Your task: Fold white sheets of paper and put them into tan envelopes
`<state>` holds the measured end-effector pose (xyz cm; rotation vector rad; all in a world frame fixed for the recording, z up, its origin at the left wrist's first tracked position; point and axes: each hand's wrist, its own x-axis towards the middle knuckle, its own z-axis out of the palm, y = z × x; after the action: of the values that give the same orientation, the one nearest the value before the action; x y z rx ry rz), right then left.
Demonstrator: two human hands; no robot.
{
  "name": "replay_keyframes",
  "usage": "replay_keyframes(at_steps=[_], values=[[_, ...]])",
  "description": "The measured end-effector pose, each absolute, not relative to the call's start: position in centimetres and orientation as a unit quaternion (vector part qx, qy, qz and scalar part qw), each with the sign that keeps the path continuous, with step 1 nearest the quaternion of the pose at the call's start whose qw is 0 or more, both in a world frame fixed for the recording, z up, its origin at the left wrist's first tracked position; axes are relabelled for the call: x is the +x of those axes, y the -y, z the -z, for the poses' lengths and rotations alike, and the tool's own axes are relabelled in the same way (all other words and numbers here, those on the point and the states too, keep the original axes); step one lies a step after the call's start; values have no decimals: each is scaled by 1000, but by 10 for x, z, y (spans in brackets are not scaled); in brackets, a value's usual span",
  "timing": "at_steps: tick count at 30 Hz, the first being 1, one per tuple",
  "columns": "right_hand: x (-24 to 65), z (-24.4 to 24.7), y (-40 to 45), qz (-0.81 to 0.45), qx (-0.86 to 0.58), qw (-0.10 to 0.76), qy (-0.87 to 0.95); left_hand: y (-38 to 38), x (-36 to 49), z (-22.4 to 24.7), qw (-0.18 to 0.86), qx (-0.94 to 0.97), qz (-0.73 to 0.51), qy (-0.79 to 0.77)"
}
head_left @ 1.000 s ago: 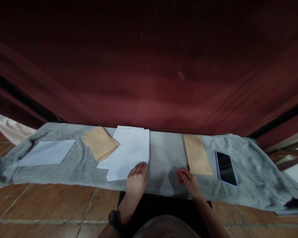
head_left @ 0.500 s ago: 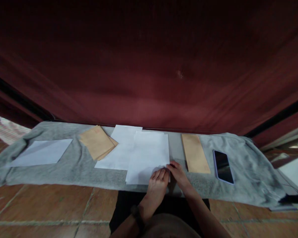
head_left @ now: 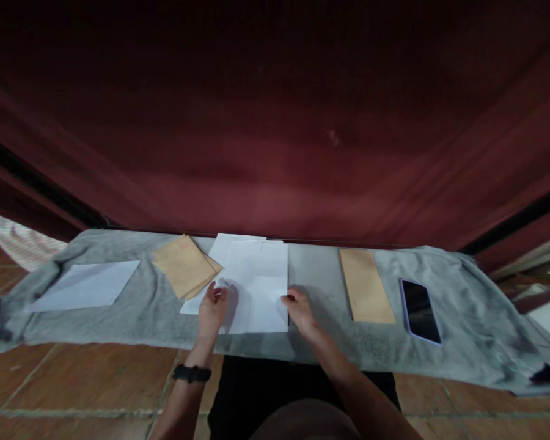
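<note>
White paper sheets (head_left: 266, 287) lie overlapping in front of me on the grey cloth. At their right edge, my right hand (head_left: 299, 307) is closed, with thumb and fingers pinching the paper. My left hand (head_left: 212, 310), with a dark band on its wrist, is at the left edge of the sheets. Its fingers are loosely curled and apart, and a shadow falls on the paper beside them. Whether these fingers touch the edge is hard to make out. Just beyond my left hand is a small pile of brown envelopes (head_left: 183, 266), partly over a white sheet.
Another white sheet (head_left: 89, 284) lies at the far left of the grey cloth (head_left: 160, 327). To the right are a brown envelope stack (head_left: 366, 287) and a phone (head_left: 420, 311) with a pale purple edge. A dark red curtain-like surface (head_left: 275, 183) rises behind.
Both hands were together at the sheets' lower right corner. My left hand has moved left to the opposite edge. The upper sheets have shifted left, with my right hand at their right edge.
</note>
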<state>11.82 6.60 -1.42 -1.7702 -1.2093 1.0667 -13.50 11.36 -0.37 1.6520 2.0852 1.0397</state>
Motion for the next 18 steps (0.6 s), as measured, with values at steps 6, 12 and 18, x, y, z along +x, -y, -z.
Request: replay_keyframes(at_steps=[6,12,18], values=[[94,4,-79,-361,-703,336,512,-113,-118,-9,130,592,-308,-733],[134,-4,-74,-311,-719,357,509,-96,-107,-6,113,645,-303,-692],[219,1,-29,-288,-741,396,460,-74,-71,0,121,720,-319,-604]])
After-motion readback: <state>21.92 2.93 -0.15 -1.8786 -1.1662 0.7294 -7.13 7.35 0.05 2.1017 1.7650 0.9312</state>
